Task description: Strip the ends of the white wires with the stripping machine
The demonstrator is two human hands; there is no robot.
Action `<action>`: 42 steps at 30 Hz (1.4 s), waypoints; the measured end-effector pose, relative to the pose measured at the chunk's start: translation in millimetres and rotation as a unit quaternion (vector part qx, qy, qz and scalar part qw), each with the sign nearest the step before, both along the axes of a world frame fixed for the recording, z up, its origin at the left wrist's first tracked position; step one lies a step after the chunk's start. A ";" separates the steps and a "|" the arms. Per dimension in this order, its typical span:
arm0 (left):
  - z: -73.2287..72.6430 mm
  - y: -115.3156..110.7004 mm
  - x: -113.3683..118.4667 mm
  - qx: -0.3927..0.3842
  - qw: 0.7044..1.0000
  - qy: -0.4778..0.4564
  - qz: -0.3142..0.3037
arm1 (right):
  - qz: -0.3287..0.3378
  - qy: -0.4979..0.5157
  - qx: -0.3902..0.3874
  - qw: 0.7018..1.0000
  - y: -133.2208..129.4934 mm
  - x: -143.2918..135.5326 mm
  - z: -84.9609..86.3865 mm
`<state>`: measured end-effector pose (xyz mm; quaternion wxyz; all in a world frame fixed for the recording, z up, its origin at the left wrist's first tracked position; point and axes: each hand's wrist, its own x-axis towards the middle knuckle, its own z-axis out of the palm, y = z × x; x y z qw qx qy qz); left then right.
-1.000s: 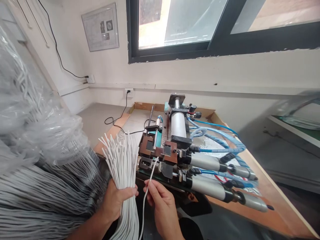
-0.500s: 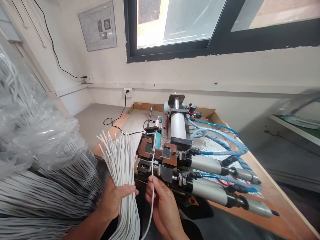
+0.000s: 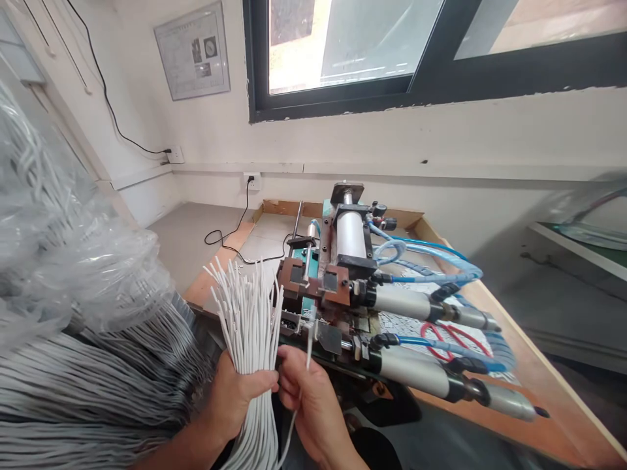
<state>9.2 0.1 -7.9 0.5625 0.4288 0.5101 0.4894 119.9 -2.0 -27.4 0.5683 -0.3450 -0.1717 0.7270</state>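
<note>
My left hand [image 3: 240, 395] is wrapped round a thick bundle of white cables [image 3: 247, 326], whose cut ends fan out upward. Close to the bundle's right side, my right hand [image 3: 313, 401] pinches a single white cable [image 3: 309, 352] between thumb and fingers. This cable's upper end is blurred in front of the pneumatic wire-stripping machine [image 3: 351, 235], by its dark front jaw [image 3: 328, 338]. Behind it, the brown jaw blocks [image 3: 337, 284] stand back, with a gap between the two jaw sets. The cable's lower part curves down beside the bundle.
Stacked grey-white cables [image 3: 98, 391], partly under clear plastic [image 3: 88, 261], fill the left. Silver cylinders [image 3: 416, 375] and blue air hoses [image 3: 441, 267] spread across the wood-edged bench [image 3: 553, 405]. White scraps [image 3: 416, 326] lie beneath the hoses. A black cord [image 3: 238, 248] runs to a wall socket.
The brown jaw blocks have slid back from the front jaws, and the single cable's tip has come away from them. The bundle and both hands have shifted slightly right.
</note>
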 end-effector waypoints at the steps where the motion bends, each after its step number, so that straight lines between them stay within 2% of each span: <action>1: -0.5 -0.9 0.5 0.012 1.000 0.013 -0.015 | 0.014 -0.038 0.021 0.999 -1.5 -0.4 0.2; 3: -0.4 -2.6 1.6 0.028 0.999 0.026 -0.034 | 0.019 -0.106 0.062 0.992 -3.9 -0.6 0.8; 7: -0.1 -5.1 1.6 0.041 0.999 0.005 -0.022 | -0.034 -0.164 0.087 0.982 -6.5 -0.2 0.2; 15: -5.0 -5.6 -4.5 -0.021 0.998 -0.047 0.019 | -0.104 -0.107 0.009 0.989 -6.8 3.2 -8.6; 23: 2.5 0.5 -3.3 -0.043 0.993 -0.105 0.027 | -0.136 -0.004 -0.059 0.989 0.0 4.9 -3.9; 35: 14.5 5.2 1.0 -0.011 0.995 -0.101 0.004 | -0.087 0.118 -0.083 0.986 15.0 8.2 5.0; 39: 16.8 3.8 1.9 -0.021 0.994 -0.105 0.013 | -0.066 0.082 -0.103 0.989 13.0 11.8 4.7; 42: 15.6 4.0 1.8 -0.021 0.994 -0.104 0.014 | -0.054 0.043 -0.087 0.994 9.2 15.1 3.7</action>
